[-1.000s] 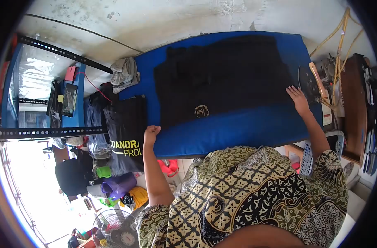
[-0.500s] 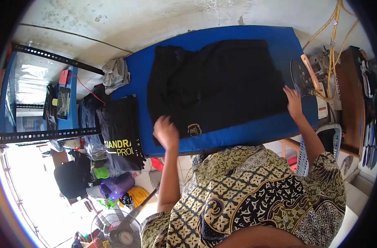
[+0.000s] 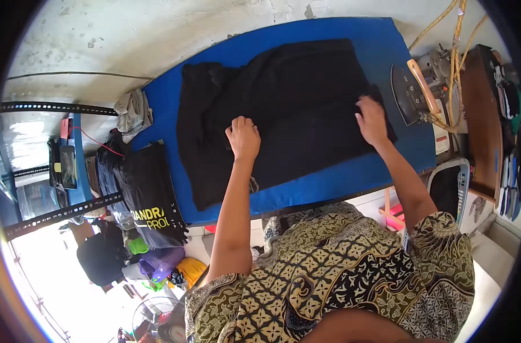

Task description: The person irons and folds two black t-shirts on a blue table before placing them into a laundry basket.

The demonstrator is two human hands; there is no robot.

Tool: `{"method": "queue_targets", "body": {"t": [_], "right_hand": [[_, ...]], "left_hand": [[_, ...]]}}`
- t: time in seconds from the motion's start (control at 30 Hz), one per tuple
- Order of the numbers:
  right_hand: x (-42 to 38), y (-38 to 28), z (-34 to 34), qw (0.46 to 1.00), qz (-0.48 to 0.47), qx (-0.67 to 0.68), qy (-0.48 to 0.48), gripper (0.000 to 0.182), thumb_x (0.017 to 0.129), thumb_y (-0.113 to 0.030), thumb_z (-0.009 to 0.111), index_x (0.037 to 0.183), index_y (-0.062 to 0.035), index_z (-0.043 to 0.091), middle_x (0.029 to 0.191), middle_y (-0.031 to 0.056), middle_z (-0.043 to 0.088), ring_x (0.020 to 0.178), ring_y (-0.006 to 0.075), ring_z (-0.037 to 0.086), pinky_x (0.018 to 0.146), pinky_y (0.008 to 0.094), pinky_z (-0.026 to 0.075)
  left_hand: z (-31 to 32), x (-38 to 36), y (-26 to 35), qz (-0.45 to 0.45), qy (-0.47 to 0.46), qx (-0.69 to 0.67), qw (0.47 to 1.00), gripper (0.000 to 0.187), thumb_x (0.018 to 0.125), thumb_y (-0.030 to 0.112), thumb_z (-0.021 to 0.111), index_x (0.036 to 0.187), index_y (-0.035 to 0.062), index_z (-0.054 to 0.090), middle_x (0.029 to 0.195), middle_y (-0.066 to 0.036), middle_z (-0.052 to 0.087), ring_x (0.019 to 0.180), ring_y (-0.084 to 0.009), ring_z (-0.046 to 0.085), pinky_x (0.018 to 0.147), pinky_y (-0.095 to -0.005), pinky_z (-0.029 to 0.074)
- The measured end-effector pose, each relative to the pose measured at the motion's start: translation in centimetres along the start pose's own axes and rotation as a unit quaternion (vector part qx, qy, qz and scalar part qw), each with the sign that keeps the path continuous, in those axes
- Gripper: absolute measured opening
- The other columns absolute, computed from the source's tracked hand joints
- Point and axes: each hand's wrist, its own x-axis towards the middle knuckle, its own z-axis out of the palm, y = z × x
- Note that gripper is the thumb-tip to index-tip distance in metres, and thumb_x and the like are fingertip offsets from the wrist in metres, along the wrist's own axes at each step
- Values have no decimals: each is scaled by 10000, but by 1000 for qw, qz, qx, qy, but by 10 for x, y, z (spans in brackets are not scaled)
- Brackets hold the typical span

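A black garment (image 3: 306, 108) lies spread over the blue table (image 3: 306, 187). On its left half rests my left hand (image 3: 244, 138), knuckles up, with the fingers bent down onto the cloth; whether cloth is pinched under them is hidden. My right hand (image 3: 372, 121) is over the garment's right part, thumb and fingers apart, with nothing held. An iron (image 3: 412, 94) with a wooden handle stands to the right of my right hand. The small gold print near the garment's lower edge is mostly hidden by my left forearm.
Folded grey cloth (image 3: 134, 114) sits at the table's left end, beside a stack of dark clothes (image 3: 149, 183) with yellow and white lettering. Cords hang near the iron. A metal shelf (image 3: 60, 107) is at left, a fan (image 3: 160, 320) below, a basket (image 3: 461, 191) at right.
My left hand has moved up and right from the garment's lower left edge onto its middle. My right hand has shifted left from its right edge. The camera view has shifted slightly.
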Motion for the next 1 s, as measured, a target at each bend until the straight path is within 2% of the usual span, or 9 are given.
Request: {"method": "queue_targets", "body": {"t": [0.17,0.23,0.33,0.4,0.5,0.6,0.67,0.8,1.0], "right_hand": [[1,10,4,972,118,-189,78,487,785,-278,593,1180,-48,427,1305,123,387,1230,285,335,969,480,271],[9,-15,-8,991,37,-113,62,585,797,-358,574,1251,-46,379,1332,126,364,1262,283,301,997,497,237],[-8,-13,-1,1000,6,-2,-29,604,827,-393,517,1297,-52,350,1368,130,327,1280,286,276,993,522,223],[-6,-4,6,985,83,-146,37,528,839,-366,502,1237,-30,419,1337,148,361,1244,285,323,978,486,261],[0,-16,23,973,105,-172,112,448,823,-295,520,1160,-4,477,1289,159,407,1194,289,383,962,462,294],[20,-88,7,972,-148,181,21,283,726,-126,571,978,3,553,1093,158,525,1005,320,508,860,449,389],[13,-96,30,965,-220,144,-11,337,727,-155,589,1022,0,536,1116,153,509,1050,329,478,876,450,381],[27,-39,0,997,60,-56,-12,566,783,-214,590,1262,-7,369,1321,164,369,1247,330,319,1011,456,259],[14,2,-13,998,-51,-11,-28,587,740,-231,637,1220,4,396,1297,187,370,1194,349,362,966,464,298]], "left_hand": [[-3,7,23,-98,-23,49,994,174,753,135,565,897,37,576,975,-73,516,1019,-228,468,865,-424,351],[2,-2,50,-39,188,43,980,223,747,131,551,950,39,554,1054,-87,512,1057,-239,463,896,-420,341],[34,-35,71,106,74,-108,986,334,813,180,529,1121,54,500,1179,-103,481,1146,-254,426,962,-397,316],[29,-31,67,-63,113,-155,979,413,840,214,517,1208,42,445,1236,-113,454,1182,-261,402,986,-395,303],[29,-29,70,-45,87,-87,991,511,838,255,520,1266,9,387,1319,-140,374,1249,-282,323,1024,-436,254],[23,-32,95,62,25,-96,993,547,854,286,489,1316,34,339,1386,-111,303,1300,-245,251,1060,-441,181],[31,-34,93,117,-8,-96,988,578,864,343,463,1339,54,305,1403,-91,278,1304,-220,247,1057,-446,191],[21,-36,87,67,-17,-106,992,577,871,331,453,1339,36,292,1403,-99,274,1313,-220,227,1061,-461,173],[35,-20,131,137,-14,-105,985,574,859,319,461,1336,38,306,1412,-91,258,1327,-223,187,1061,-495,133]]}}
